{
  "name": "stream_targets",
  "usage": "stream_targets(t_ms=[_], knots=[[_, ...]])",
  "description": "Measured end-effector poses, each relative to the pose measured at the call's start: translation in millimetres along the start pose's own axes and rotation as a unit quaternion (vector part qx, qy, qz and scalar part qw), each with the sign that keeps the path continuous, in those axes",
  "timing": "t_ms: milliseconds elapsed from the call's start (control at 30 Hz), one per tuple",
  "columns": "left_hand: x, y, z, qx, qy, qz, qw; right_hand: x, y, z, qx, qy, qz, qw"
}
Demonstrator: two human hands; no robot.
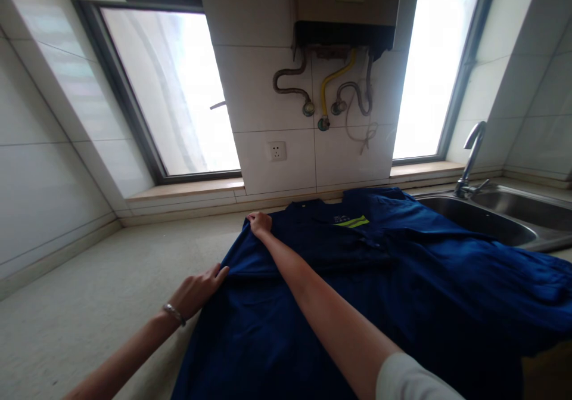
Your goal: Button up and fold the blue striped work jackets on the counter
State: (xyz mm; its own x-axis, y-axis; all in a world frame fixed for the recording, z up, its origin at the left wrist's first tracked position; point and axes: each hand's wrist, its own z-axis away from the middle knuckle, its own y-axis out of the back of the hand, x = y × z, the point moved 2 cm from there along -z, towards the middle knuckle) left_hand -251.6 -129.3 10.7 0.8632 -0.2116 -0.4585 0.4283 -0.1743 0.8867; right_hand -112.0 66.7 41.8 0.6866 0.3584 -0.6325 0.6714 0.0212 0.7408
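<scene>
A dark blue work jacket (pixel 330 304) lies spread over the counter, with a yellow-green stripe (pixel 353 222) and small lettering on its chest. My right hand (pixel 260 223) reaches across it and is closed on the cloth at the far left corner, near the collar (pixel 308 204). Closer to me, my left hand (pixel 202 288), with a bracelet (pixel 173 313) at the wrist, grips the left edge of the jacket; its fingertips are partly hidden by the cloth. On the right, the jacket bunches in folds and reaches the sink's edge.
The pale countertop (pixel 111 281) extends to the left. A double steel sink (pixel 536 233) with a curved faucet (pixel 471 155) is at the right. Above the back wall's socket (pixel 276 151), a water heater (pixel 346 6) hangs with pipes below, between two bright windows.
</scene>
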Motion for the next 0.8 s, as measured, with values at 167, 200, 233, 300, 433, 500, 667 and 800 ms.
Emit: stream_targets(t_ms=[167,200,233,300,433,500,667,800], knots=[[4,17.3,-13,-0.065,-0.022,0.014,0.998,5,-9,5,-0.05,0.033,0.011,0.998],[4,20.1,-16,-0.077,-0.013,0.024,0.997,4,-10,8,-0.055,0.059,0.021,0.997],[5,22.0,-19,-0.086,0.0,0.033,0.996,4,-11,12,-0.057,0.089,0.035,0.994],[7,23.1,-23,-0.094,0.027,0.045,0.994,5,-9,24,-0.061,0.149,0.068,0.985],[8,17.9,-22,-0.093,0.055,0.05,0.993,28,13,66,-0.083,0.242,0.127,0.958],[6,14.3,-17,-0.102,0.067,0.044,0.992,54,36,91,-0.083,0.251,0.157,0.952],[1,11.0,-12,-0.126,0.098,0.046,0.986,138,105,146,-0.096,0.202,0.229,0.947],[2,6.5,-18,-0.14,0.104,0.057,0.983,194,154,175,-0.08,0.15,0.289,0.942]])
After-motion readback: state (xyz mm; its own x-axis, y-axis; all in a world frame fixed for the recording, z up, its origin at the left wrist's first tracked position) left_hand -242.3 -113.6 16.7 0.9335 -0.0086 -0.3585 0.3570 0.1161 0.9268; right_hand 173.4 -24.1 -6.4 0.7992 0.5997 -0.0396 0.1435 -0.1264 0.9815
